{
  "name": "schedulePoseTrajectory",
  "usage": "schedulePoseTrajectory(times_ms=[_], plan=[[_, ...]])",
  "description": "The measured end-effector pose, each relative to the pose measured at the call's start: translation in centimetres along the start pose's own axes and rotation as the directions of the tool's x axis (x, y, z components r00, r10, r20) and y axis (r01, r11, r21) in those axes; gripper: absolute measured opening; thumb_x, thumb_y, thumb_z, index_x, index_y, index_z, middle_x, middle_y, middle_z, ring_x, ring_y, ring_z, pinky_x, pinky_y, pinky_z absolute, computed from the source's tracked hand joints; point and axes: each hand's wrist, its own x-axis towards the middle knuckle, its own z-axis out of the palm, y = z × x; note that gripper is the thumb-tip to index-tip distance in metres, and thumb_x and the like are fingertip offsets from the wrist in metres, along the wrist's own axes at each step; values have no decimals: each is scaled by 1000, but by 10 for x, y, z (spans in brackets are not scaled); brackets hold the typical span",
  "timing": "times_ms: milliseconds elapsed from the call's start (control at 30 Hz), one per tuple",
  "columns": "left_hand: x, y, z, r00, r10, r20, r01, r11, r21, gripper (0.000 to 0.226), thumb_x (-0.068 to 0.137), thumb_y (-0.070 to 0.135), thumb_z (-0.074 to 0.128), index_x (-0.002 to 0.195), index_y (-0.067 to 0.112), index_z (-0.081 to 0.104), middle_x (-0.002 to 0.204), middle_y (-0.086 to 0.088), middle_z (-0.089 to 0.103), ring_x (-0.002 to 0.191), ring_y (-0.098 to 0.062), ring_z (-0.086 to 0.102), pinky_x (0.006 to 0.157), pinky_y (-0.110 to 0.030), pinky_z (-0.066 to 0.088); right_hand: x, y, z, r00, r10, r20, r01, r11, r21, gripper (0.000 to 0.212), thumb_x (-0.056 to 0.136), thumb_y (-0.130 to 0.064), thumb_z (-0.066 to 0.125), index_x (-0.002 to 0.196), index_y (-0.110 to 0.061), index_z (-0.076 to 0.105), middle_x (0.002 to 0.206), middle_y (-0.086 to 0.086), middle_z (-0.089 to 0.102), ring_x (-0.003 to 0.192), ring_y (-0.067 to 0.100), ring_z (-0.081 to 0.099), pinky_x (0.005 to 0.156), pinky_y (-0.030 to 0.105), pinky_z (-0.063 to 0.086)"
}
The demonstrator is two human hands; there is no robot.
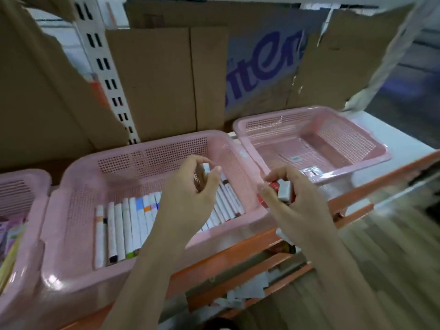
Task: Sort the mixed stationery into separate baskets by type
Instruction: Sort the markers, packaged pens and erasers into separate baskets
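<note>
Both grips are busy in the head view, the only view we have. Left hand [190, 189] hangs over the middle basket [78, 194] with fingers curled, thumb and fingertips closing on a small item [198, 178]; blur hides what it is. Right hand [292, 203] hangs between the middle basket and the right basket [381, 153], fingers wrapped round a small bundle [282, 191] that shows red and white, maybe erasers or little boxes, too smeared to call.

Down in the middle basket, a tidy row of white markers [126, 232] lies side by side, coloured ends showing. That type looks well sorted. The right basket is nearly bare, just a few small pale pieces [310, 172] against its near wall. At the far left edge, a third basket [26, 184] holds pastel packets [12, 231], only partly in frame.

Judging progress: markers largely done, the right basket only just started, and both hands carrying stock waiting to be placed. The red-and-white bundle looks bound for the right basket, my guess. All three baskets sit on an orange-edged shelf [238, 253]; cardboard sheets [166, 79] stand behind.
</note>
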Motion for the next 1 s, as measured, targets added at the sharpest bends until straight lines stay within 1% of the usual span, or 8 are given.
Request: schedulePoseTrajectory(times_ms=[167,333,500,600,667,800,933,1000], plan=[[10,2,32,995,-71,65,70,997,17,12,90,38,56,85,28,52,62,7,50,51,-7,46,57,-38,52,6,29,-24,997,78,4,-78,997,19,9,87,-28,62,85,-27,54,79,-4,57,65,5,50,56,12,39],[18,7,59,995,-80,56,77,996,51,10,89,37,58,85,30,52,66,10,54,54,1,50,44,-10,37,25,46,-40,993,119,11,-119,990,71,13,87,-26,65,85,-30,53,75,-6,59,61,-3,53,53,9,41],[34,18,87,993,-74,90,67,995,72,28,88,29,64,111,32,49,89,18,53,72,5,52,59,-3,40,54,69,-56,986,166,30,-169,976,138,26,82,-30,70,101,-32,53,86,-8,65,72,-2,63,61,11,48],[49,27,112,989,-76,124,66,995,77,43,88,27,63,127,31,45,96,20,50,80,4,52,66,0,38,78,88,-69,993,110,36,-110,994,25,24,82,-32,69,102,-32,57,87,-13,64,77,-2,62,67,19,48],[61,34,132,987,-64,144,52,995,88,45,87,30,64,128,31,44,100,14,55,83,-4,58,75,-9,43,100,104,-80,996,80,47,-79,997,-20,23,81,-34,68,102,-35,58,96,-11,59,82,2,60,71,22,47],[86,47,173,983,-101,154,75,984,163,40,86,36,64,116,42,38,95,10,61,78,-9,63,73,-30,54,149,139,-106,975,131,180,-113,988,-106,23,84,-36,66,105,-32,57,100,1,63,81,10,64,60,17,42],[110,55,212,968,-162,190,95,943,317,33,88,35,62,110,38,37,97,9,58,79,-5,60,65,-20,53,195,176,-124,893,233,384,-140,957,-255,22,83,-34,70,99,-27,56,87,-4,67,73,10,67,65,38,57],[120,59,228,958,-178,225,76,913,400,31,90,35,59,111,34,36,98,7,57,79,-7,59,64,-21,51,213,192,-129,824,252,508,-38,918,-394,24,83,-34,70,99,-26,56,84,-10,64,69,6,65,64,31,55]])
